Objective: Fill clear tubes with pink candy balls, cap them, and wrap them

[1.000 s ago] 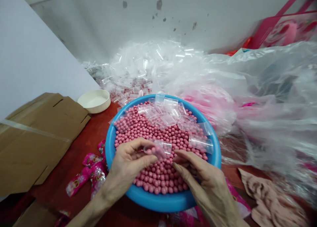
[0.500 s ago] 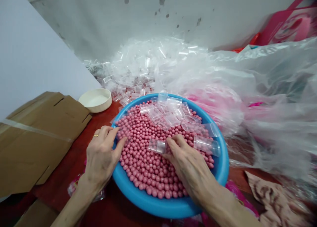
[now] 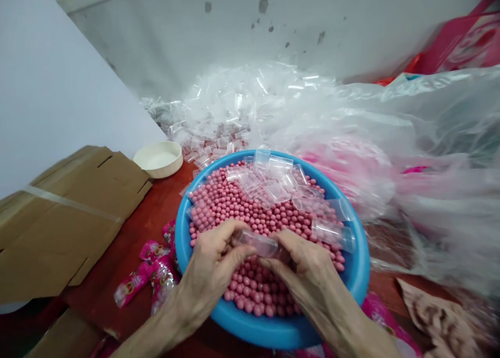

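Note:
A blue basin (image 3: 273, 334) is filled with small round pink balls (image 3: 250, 295). Over them, both hands meet at one clear plastic tube (image 3: 258, 243). My left hand (image 3: 219, 256) pinches the tube's left end between thumb and fingers. Its right end is gripped by my right hand (image 3: 307, 256), whose fingers partly hide it. What the tube contains is hard to make out. More clear tubes (image 3: 277, 190) lie heaped on the balls at the back of the basin, and a larger clear cup (image 3: 334, 234) rests on its side at the right.
Left of the basin lie pink printed packets (image 3: 162, 275) and a flattened cardboard box (image 3: 78, 212). A shallow white dish (image 3: 160, 160) stands behind them. Loose clear tubes (image 3: 214, 142) pile up at the back, with plastic bags (image 3: 410, 134) to the right.
My left hand has moved right from the basin's left side to take hold of the tube. My right hand keeps its grip on it. The view has shifted slightly.

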Action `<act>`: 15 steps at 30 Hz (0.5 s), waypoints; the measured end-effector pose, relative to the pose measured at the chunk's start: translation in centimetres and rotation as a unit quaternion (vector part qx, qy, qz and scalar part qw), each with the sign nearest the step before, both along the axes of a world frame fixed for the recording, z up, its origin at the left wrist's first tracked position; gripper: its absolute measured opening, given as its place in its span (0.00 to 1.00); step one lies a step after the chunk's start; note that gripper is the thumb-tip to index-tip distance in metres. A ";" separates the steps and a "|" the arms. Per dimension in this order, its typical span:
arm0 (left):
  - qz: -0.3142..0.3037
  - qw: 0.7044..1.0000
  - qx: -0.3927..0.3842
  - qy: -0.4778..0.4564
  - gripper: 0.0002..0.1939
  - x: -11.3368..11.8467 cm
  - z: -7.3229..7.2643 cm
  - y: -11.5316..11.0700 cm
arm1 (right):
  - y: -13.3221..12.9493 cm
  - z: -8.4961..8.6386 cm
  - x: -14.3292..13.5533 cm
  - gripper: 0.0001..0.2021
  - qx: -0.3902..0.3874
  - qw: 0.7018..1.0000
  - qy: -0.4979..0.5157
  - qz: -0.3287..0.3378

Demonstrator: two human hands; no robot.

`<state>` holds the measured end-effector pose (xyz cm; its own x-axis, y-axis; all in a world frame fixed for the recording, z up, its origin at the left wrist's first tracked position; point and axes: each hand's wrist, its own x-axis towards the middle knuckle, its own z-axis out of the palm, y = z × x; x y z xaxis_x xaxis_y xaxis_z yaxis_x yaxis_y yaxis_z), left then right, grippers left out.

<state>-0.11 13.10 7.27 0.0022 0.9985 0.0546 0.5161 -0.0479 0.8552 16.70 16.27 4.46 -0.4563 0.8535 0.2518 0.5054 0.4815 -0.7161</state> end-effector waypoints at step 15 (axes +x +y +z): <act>0.263 0.957 -0.034 -0.120 0.10 -3.1 3.0 -4.0 | -1.5 0.4 5.7 0.09 0.140 0.990 -0.002 -0.032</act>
